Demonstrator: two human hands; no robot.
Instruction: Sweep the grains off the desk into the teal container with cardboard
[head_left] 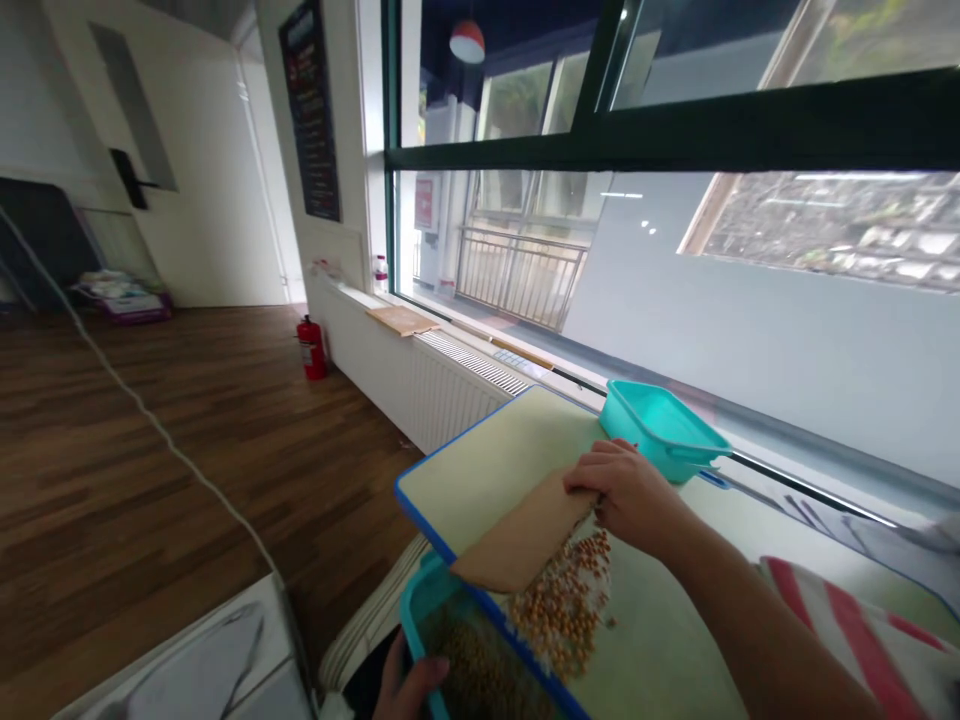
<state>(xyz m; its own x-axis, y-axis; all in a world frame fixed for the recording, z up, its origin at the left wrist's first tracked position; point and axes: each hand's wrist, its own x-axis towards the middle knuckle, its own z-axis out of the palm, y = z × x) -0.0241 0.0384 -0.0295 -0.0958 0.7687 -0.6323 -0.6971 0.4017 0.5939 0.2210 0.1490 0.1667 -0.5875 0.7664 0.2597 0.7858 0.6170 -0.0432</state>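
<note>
My right hand [622,490] grips one end of a flat tan piece of cardboard [517,540], its fingers folded over the edge. The cardboard lies tilted across the pale, blue-edged board [480,465], alongside a spread of small orange-brown kernels or beans [566,610]. These reach the board's near edge. Below that edge, my left hand [411,690] holds a teal plastic container [409,605] by its side, the thumb over the rim. Many similar grains lie in its shadowed inside. A second teal container [667,430] stands at the board's far side, just beyond my right hand.
A red-and-white striped cloth [847,620] lies at the right. Behind the board are a window sill and a white radiator [457,390]. A red fire extinguisher [310,348] stands on the wooden floor, and a pale cable [180,455] runs across the left.
</note>
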